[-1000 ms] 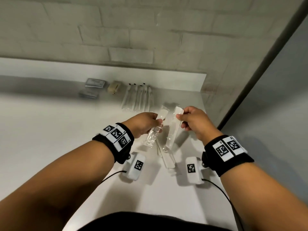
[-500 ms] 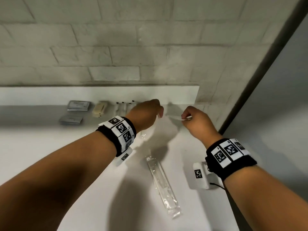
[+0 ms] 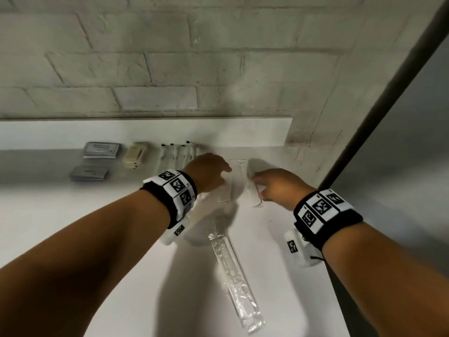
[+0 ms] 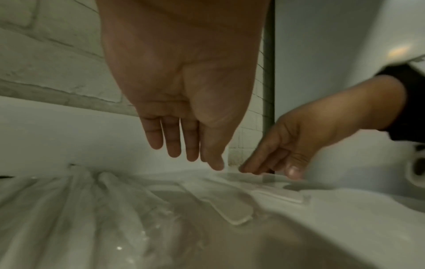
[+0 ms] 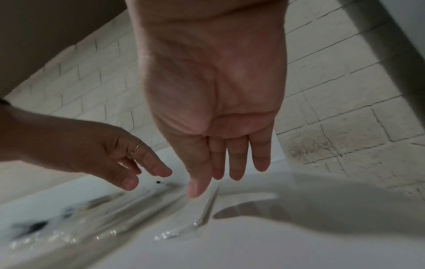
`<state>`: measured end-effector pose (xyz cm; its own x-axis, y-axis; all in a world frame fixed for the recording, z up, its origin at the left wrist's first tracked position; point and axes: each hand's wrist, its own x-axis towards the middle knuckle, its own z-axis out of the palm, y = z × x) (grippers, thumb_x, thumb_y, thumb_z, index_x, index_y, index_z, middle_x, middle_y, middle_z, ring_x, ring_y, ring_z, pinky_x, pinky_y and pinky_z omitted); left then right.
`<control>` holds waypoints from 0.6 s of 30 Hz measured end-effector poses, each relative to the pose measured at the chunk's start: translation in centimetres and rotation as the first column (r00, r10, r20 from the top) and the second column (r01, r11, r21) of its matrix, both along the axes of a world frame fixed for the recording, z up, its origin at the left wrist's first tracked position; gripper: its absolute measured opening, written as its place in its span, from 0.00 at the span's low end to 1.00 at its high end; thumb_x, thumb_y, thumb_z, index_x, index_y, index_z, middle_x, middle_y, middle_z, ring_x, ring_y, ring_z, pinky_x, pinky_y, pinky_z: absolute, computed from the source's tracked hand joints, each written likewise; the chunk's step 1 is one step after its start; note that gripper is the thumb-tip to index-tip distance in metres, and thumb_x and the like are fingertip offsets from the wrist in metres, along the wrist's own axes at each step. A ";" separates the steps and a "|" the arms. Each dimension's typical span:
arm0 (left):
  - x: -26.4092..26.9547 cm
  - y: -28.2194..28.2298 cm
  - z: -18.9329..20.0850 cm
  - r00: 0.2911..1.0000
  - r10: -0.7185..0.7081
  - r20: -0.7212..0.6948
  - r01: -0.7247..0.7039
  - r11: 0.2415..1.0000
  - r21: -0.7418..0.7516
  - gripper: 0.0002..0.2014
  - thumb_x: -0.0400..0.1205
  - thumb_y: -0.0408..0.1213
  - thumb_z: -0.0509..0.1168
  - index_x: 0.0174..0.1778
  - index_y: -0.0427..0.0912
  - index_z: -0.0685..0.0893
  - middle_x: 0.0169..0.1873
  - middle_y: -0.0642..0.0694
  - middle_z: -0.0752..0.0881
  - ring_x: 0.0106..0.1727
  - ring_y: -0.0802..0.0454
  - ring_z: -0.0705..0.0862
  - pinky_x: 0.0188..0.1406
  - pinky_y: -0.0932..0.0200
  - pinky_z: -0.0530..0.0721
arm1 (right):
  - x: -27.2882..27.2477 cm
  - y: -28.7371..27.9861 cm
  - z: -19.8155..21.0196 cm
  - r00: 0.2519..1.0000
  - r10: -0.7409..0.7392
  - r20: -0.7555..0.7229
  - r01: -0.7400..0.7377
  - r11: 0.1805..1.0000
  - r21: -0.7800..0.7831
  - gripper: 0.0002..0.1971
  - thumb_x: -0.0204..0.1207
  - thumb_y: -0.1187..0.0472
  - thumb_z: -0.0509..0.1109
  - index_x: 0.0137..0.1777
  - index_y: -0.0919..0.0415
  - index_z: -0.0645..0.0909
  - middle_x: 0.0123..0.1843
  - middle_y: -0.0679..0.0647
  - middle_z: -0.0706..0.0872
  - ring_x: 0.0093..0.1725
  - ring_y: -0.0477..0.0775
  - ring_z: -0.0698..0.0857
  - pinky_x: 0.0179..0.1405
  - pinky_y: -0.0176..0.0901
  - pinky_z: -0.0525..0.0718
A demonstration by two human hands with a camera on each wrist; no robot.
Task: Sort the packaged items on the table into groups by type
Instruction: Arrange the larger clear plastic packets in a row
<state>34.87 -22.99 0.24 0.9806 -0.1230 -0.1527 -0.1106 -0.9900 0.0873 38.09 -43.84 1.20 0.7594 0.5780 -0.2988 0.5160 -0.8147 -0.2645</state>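
Two wrapped white combs lie side by side on the white table, the left comb [image 3: 225,190] and the right comb [image 3: 249,188], just right of the wrapped toothbrushes [image 3: 175,154]. My left hand [image 3: 209,173] hovers over the left comb [image 4: 230,209] with straight fingers and holds nothing. My right hand [image 3: 272,186] is open too, its fingertips low beside the right comb [image 4: 276,194]. In the right wrist view the right hand [image 5: 218,172] hangs over the comb wrappers [image 5: 207,205]. A third wrapped comb [image 3: 233,268] lies nearer to me.
Along the back of the table [image 3: 48,215] sit a beige soap [image 3: 134,155] and two grey packets [image 3: 100,150] [image 3: 88,172]. A brick wall [image 3: 170,69] stands behind. The table's right edge [image 3: 335,288] runs close to my right forearm.
Both hands carried a wrapped comb forward to the back row, laid them down beside the toothbrushes and let go. The third comb stayed in place.
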 end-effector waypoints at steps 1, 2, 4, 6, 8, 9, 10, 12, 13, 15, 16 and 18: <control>0.1 -0.5 -0.4 0.999 -0.034 -0.025 0.036 0.997 0.062 0.25 0.79 0.50 0.66 0.73 0.52 0.76 0.73 0.50 0.77 0.74 0.47 0.73 0.74 0.50 0.71 | 0.2 0.4 -0.2 0.999 0.041 0.013 -0.040 0.998 -0.056 0.26 0.76 0.64 0.70 0.75 0.56 0.74 0.74 0.56 0.78 0.71 0.60 0.77 0.70 0.50 0.76; 0.2 -1.0 -0.8 0.997 -0.060 -0.049 0.066 0.989 0.134 0.27 0.77 0.53 0.67 0.73 0.52 0.76 0.72 0.50 0.78 0.72 0.46 0.75 0.71 0.49 0.74 | 0.5 0.7 -0.4 0.997 0.072 0.021 -0.069 0.992 -0.107 0.29 0.76 0.63 0.70 0.77 0.54 0.72 0.75 0.56 0.77 0.73 0.61 0.75 0.71 0.50 0.75; 0.3 -1.5 -1.3 0.996 -0.055 -0.075 0.071 0.970 0.233 0.29 0.73 0.58 0.68 0.68 0.50 0.79 0.63 0.47 0.84 0.64 0.44 0.80 0.61 0.50 0.79 | 1.0 1.5 -1.1 0.993 0.108 0.043 -0.098 0.979 -0.179 0.32 0.75 0.62 0.71 0.79 0.53 0.69 0.76 0.56 0.76 0.73 0.61 0.75 0.71 0.49 0.75; 0.3 -1.3 -1.6 0.997 -0.012 -0.075 0.030 0.970 0.240 0.28 0.72 0.61 0.68 0.64 0.50 0.82 0.55 0.46 0.87 0.58 0.44 0.83 0.55 0.51 0.81 | 1.5 2.4 -1.6 0.992 0.105 0.069 -0.090 0.977 -0.193 0.33 0.73 0.59 0.73 0.79 0.53 0.69 0.73 0.56 0.78 0.70 0.61 0.78 0.67 0.47 0.77; 0.3 -0.7 -1.8 0.997 0.029 -0.075 -0.011 0.975 0.222 0.28 0.71 0.63 0.68 0.63 0.51 0.83 0.53 0.47 0.86 0.56 0.45 0.83 0.51 0.53 0.79 | 1.6 3.3 -2.0 0.994 0.071 0.080 -0.057 0.985 -0.165 0.34 0.71 0.57 0.75 0.78 0.55 0.69 0.70 0.57 0.80 0.68 0.61 0.80 0.63 0.47 0.78; 0.3 -0.5 -1.9 0.995 0.050 -0.085 -0.032 0.978 0.204 0.28 0.71 0.62 0.68 0.63 0.51 0.83 0.53 0.47 0.85 0.56 0.45 0.83 0.50 0.55 0.77 | 1.7 3.7 -2.2 0.994 0.065 0.082 -0.052 0.987 -0.155 0.33 0.71 0.57 0.75 0.77 0.56 0.70 0.69 0.58 0.81 0.67 0.61 0.80 0.62 0.47 0.78; 0.3 -0.3 -2.0 0.993 0.069 -0.097 -0.051 0.982 0.181 0.27 0.71 0.61 0.69 0.63 0.51 0.82 0.54 0.47 0.85 0.57 0.45 0.83 0.49 0.55 0.77 | 1.8 4.1 -2.3 0.994 0.068 0.082 -0.056 0.987 -0.149 0.32 0.71 0.57 0.75 0.76 0.57 0.71 0.68 0.58 0.82 0.66 0.62 0.81 0.61 0.47 0.78; 0.4 0.0 -2.2 0.989 0.091 -0.114 -0.074 0.987 0.145 0.28 0.73 0.59 0.69 0.65 0.49 0.81 0.56 0.46 0.85 0.59 0.45 0.82 0.52 0.54 0.78 | 1.9 4.7 -2.5 0.992 0.095 0.078 -0.083 0.986 -0.146 0.31 0.71 0.56 0.75 0.75 0.56 0.73 0.66 0.58 0.83 0.65 0.62 0.82 0.60 0.46 0.78; 0.5 0.0 -2.2 0.988 0.094 -0.119 -0.077 0.987 0.138 0.28 0.73 0.59 0.69 0.66 0.49 0.81 0.57 0.46 0.84 0.61 0.44 0.82 0.55 0.53 0.79 | 2.1 4.8 -2.5 0.991 0.107 0.076 -0.095 0.984 -0.151 0.30 0.72 0.54 0.74 0.75 0.55 0.73 0.65 0.58 0.83 0.65 0.62 0.82 0.60 0.46 0.78; 0.7 0.1 -2.3 0.989 0.089 -0.122 -0.072 0.988 0.136 0.27 0.75 0.57 0.69 0.67 0.49 0.81 0.58 0.45 0.85 0.60 0.44 0.82 0.57 0.52 0.80 | 2.3 5.1 -2.4 0.989 0.124 0.076 -0.110 0.980 -0.166 0.29 0.72 0.51 0.74 0.73 0.53 0.75 0.64 0.58 0.84 0.64 0.62 0.82 0.58 0.46 0.78; 0.7 0.1 -2.3 0.989 0.085 -0.122 -0.068 0.988 0.137 0.26 0.75 0.56 0.69 0.67 0.48 0.81 0.57 0.45 0.85 0.60 0.44 0.82 0.57 0.53 0.80 | 2.5 5.2 -2.4 0.989 0.125 0.079 -0.111 0.979 -0.169 0.29 0.72 0.50 0.74 0.73 0.53 0.76 0.63 0.57 0.84 0.63 0.61 0.83 0.57 0.45 0.78; 0.9 0.0 -2.3 0.991 0.075 -0.111 -0.059 0.988 0.141 0.25 0.75 0.55 0.70 0.66 0.47 0.82 0.56 0.45 0.86 0.59 0.44 0.83 0.56 0.53 0.79 | 2.5 5.2 -2.4 0.987 0.135 0.087 -0.118 0.977 -0.175 0.29 0.71 0.49 0.74 0.72 0.52 0.76 0.63 0.57 0.84 0.63 0.61 0.83 0.57 0.45 0.78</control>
